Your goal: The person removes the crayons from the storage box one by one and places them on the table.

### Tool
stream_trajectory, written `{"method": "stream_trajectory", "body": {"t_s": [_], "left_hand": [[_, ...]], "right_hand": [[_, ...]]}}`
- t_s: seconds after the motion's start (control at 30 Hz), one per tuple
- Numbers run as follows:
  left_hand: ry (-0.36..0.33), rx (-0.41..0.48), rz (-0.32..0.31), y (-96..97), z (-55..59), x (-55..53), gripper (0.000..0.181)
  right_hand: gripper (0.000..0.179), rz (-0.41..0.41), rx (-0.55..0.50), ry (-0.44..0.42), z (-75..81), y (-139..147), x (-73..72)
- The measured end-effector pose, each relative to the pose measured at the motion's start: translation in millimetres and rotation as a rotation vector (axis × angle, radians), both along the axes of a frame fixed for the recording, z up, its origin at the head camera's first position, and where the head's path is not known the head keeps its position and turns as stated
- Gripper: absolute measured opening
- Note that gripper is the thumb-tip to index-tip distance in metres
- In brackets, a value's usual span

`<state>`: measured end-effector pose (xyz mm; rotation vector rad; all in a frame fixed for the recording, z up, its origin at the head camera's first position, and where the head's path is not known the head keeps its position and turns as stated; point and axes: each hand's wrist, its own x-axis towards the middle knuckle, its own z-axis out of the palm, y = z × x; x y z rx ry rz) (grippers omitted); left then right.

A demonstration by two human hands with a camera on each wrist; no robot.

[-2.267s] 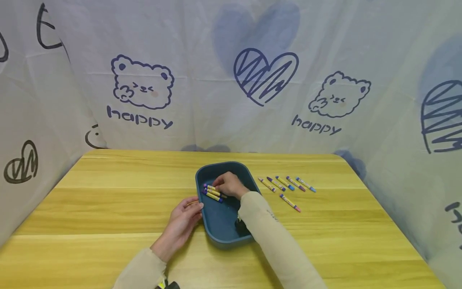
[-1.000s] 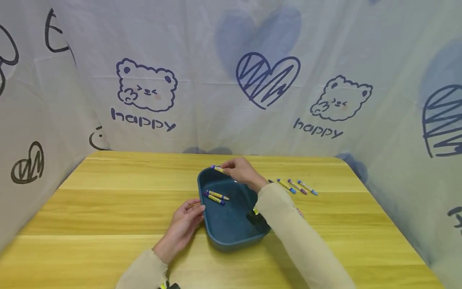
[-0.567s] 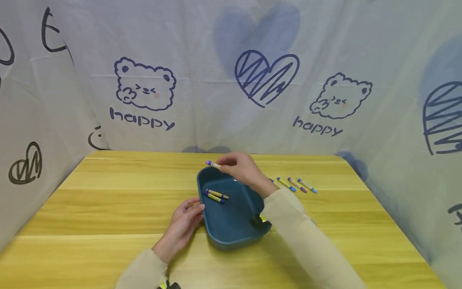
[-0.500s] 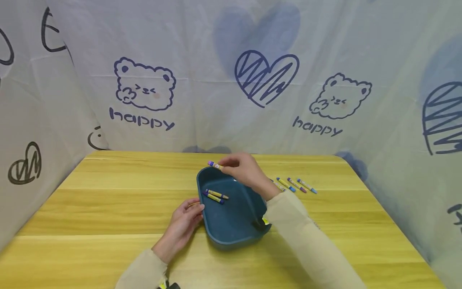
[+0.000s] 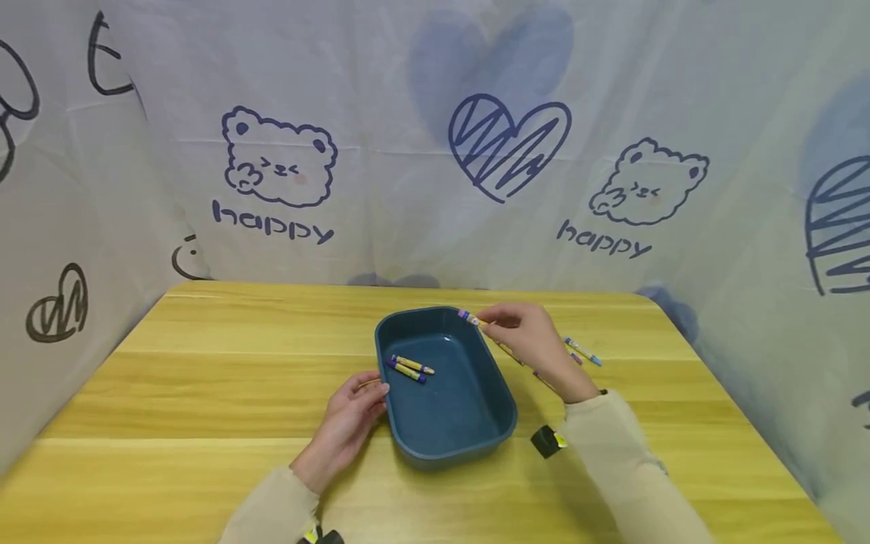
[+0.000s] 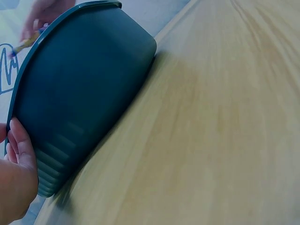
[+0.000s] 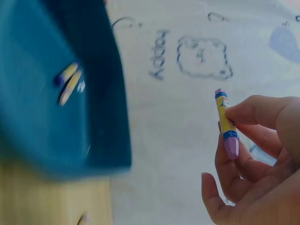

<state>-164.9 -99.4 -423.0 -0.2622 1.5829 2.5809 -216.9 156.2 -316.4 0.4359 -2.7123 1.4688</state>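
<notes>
My right hand (image 5: 533, 340) pinches a light purple oil crayon (image 7: 226, 119) with a yellow wrapper between thumb and fingers. In the head view it is raised at the right rim of a dark blue rectangular bin (image 5: 451, 419). The left hand (image 5: 350, 415) grips the bin's left side at the rim, and the left wrist view shows a digit pressed to the outer wall. Two more crayons lie side by side against the inner left wall: a yellow-wrapped one with a pale tip (image 5: 414, 366) and a dark purple one (image 5: 408, 372).
To the right of the bin, several crayons lie on the wooden table (image 5: 204, 393), partly covered by my right hand; a light blue one (image 5: 584, 352) shows beyond it. A white printed cloth (image 5: 387, 189) hangs behind the table.
My right hand took one crayon from the three in the bin, lifted it over the far rim, then moved right with it. The left hand has stayed at the bin's side.
</notes>
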Motion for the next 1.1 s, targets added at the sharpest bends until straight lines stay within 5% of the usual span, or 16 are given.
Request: {"method": "stream_trajectory", "body": {"t_s": [0.43,0.73,1.1], "left_hand": [[0.009,0.0,-0.012,2.9,-0.9,0.0,0.029],[-0.003,-0.009,-0.004,1.5,-2.8,0.9,0.03],[-0.006,-0.007,0.004,0.7,-2.6,0.8,0.029]], "right_hand": [[0.021,-0.141,0.112,-0.029,-36.4,66,16.9],[0.025,-0.146,0.161,-0.108,-67.4,113,4.9],[0.028,-0.127,0.205,-0.134,-85.5,145,-2.4]]}}
